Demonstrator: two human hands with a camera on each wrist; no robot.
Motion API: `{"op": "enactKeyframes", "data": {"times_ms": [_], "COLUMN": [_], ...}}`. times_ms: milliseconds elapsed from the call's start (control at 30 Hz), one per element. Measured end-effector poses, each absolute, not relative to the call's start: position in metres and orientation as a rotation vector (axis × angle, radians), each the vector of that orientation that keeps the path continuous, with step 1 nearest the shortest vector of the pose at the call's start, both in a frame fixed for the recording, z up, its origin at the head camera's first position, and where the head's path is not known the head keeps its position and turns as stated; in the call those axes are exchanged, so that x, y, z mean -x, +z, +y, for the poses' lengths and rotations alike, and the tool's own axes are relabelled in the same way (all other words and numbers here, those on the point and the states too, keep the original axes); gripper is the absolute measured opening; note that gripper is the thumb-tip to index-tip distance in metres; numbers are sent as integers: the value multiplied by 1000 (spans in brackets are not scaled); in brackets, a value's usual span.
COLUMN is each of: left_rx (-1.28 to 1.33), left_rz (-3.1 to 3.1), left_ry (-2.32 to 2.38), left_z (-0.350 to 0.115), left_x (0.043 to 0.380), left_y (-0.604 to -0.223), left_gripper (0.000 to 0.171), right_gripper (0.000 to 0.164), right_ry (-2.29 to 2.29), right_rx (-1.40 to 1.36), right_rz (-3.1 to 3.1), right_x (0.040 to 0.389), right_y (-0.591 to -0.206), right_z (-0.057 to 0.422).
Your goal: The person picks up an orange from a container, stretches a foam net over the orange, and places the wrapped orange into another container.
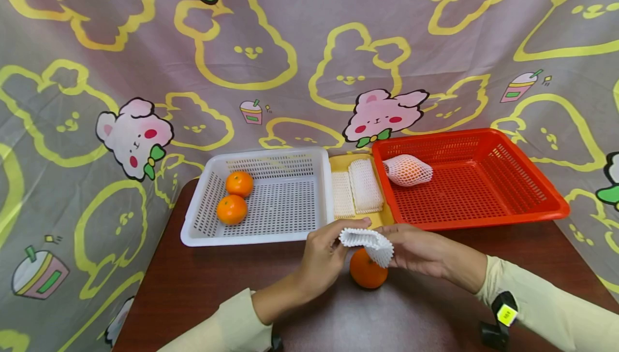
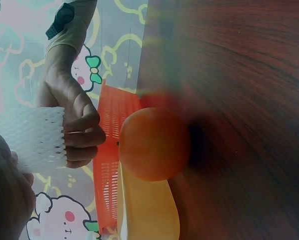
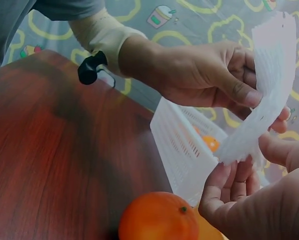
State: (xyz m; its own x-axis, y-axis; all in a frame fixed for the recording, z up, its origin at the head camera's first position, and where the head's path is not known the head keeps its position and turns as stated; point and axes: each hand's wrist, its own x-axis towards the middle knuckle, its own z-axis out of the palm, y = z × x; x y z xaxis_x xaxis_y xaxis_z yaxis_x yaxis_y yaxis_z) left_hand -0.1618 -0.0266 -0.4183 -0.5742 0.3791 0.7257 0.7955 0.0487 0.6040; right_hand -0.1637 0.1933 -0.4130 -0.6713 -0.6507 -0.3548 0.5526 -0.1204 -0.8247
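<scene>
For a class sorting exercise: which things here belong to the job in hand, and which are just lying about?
The job:
held foam net
orange on the table
white basket with two oranges
yellow tray with spare nets
red basket with netted fruit

Just there:
patterned curtain
wrist device

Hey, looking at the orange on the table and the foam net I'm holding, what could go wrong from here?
First, the orange sits on the bare tabletop with neither hand steadying it, so a nudge might set it rolling. Second, the left hand and right hand both grip the thin foam net, so a hard pull could tear it. Third, the net looks flattened and narrow beside the fruit, so it might snag.
</scene>
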Motion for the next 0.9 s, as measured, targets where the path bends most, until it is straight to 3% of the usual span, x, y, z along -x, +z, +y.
{"op": "enactKeyframes", "data": {"times_ms": [433, 733, 900], "left_rx": [1142, 1131, 1152], "left_rz": [-1976, -1971, -1955], "left_ry": [-1511, -1500, -1506], "left_z": [-28, -30, -31], "left_x": [165, 168, 169], "left_y": [-419, -416, -416], "left_gripper": [25, 24, 25], "right_gripper": [51, 27, 24], "right_ry": [-1932, -1937, -1895], "right_rx": [53, 121, 116], "right_rz": [1304, 1163, 1155], "right_x": [169, 169, 168], "right_y": [-408, -410, -409], "right_z": [191, 192, 192]}}
